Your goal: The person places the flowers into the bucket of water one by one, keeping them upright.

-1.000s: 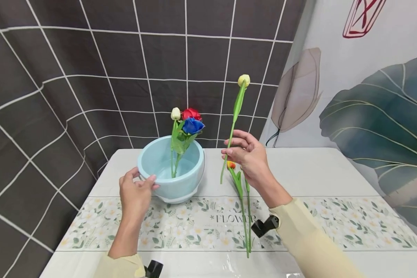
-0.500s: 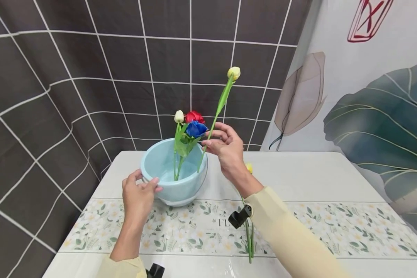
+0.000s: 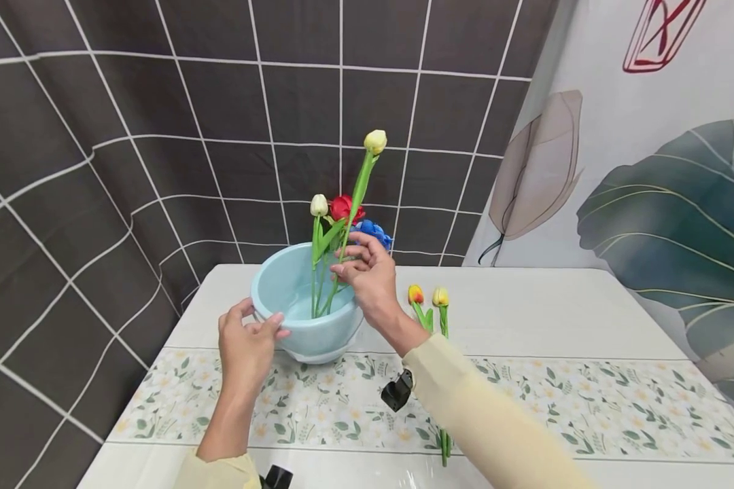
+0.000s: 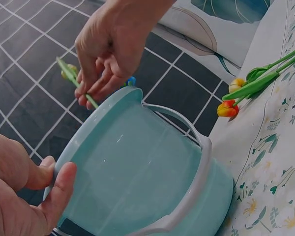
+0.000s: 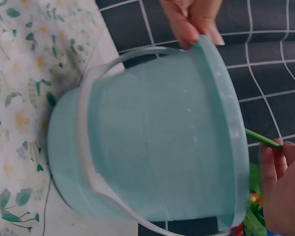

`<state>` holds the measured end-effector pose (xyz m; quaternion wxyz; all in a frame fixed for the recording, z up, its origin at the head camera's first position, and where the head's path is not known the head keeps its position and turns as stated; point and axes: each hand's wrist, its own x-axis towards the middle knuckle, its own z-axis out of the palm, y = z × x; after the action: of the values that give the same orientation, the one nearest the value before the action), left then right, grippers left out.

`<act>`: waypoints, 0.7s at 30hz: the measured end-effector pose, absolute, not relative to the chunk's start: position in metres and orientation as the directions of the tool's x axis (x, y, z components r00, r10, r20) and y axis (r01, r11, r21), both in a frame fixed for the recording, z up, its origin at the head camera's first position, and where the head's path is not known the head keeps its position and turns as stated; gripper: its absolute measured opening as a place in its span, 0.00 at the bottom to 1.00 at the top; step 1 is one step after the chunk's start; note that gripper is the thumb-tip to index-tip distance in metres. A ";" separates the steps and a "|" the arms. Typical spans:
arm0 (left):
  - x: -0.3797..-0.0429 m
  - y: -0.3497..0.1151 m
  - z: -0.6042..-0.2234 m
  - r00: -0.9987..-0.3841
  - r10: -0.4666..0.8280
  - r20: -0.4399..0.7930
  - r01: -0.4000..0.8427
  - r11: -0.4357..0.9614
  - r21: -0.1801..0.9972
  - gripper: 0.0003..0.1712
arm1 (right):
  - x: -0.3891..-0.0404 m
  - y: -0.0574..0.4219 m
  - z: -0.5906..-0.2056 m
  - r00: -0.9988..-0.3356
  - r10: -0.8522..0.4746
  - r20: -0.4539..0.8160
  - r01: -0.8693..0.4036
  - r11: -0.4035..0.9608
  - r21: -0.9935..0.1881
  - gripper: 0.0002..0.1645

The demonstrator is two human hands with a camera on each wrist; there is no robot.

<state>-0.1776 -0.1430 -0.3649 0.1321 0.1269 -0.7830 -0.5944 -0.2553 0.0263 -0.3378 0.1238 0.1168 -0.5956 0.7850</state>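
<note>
My left hand (image 3: 247,346) grips the near-left rim of a light-blue plastic bucket (image 3: 321,336). In the head view my right hand (image 3: 373,282) pinches the green stem of a pale yellow tulip (image 3: 376,141), which leans over the bucket with its stem's lower end inside. A white tulip (image 3: 319,206), a red flower (image 3: 342,208) and a blue flower (image 3: 373,233) stand in the bucket, the blue one partly behind my right hand. The left wrist view shows my thumb and a finger on the rim, and the pinched stem (image 4: 91,101) passing behind it.
An orange-red tulip (image 3: 415,294) and another yellow tulip (image 3: 440,297) lie on the table (image 3: 526,305), their stems partly under my right forearm. A pale bail handle (image 4: 201,162) hangs along the bucket's side. A dark checked curtain (image 3: 220,102) hangs behind.
My right hand has brought the yellow tulip leftward from above the table and lowered its stem into the bucket. The blue flower has shifted right. My left hand stays at the rim.
</note>
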 end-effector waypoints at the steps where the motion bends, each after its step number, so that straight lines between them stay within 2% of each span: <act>1: -0.178 -0.143 -0.365 -0.933 -0.355 0.056 -0.041 0.260 0.965 0.32 | -0.254 0.025 -0.339 -0.943 0.046 0.331 -0.332 -0.240 -0.912 0.33; 6: -0.178 -0.143 -0.364 -0.934 -0.353 0.049 -0.047 0.257 0.965 0.33 | -0.250 0.018 -0.343 -0.947 -0.003 0.322 -0.318 -0.138 -0.938 0.32; 10: -0.178 -0.143 -0.364 -0.936 -0.349 0.043 -0.051 0.256 0.965 0.33 | -0.249 0.018 -0.345 -0.938 -0.047 0.343 -0.343 0.000 -0.939 0.31; 16: -0.178 -0.142 -0.363 -0.935 -0.354 0.039 -0.056 0.255 0.965 0.33 | -0.245 0.021 -0.345 -0.921 -0.138 0.363 -0.386 0.227 -0.894 0.22; 19: -0.178 -0.143 -0.363 -0.933 -0.357 0.035 -0.061 0.254 0.965 0.33 | -0.243 0.022 -0.345 -0.913 -0.153 0.378 -0.406 0.253 -0.878 0.15; 21: -0.178 -0.143 -0.363 -0.933 -0.357 0.036 -0.060 0.252 0.966 0.33 | -0.240 0.024 -0.344 -0.913 -0.151 0.378 -0.404 0.224 -0.887 0.11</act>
<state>-0.1784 -0.1429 -0.3630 0.1247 0.1335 -0.7814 -0.5967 -0.2403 0.0235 -0.3442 0.1061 0.1792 -0.7750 0.5967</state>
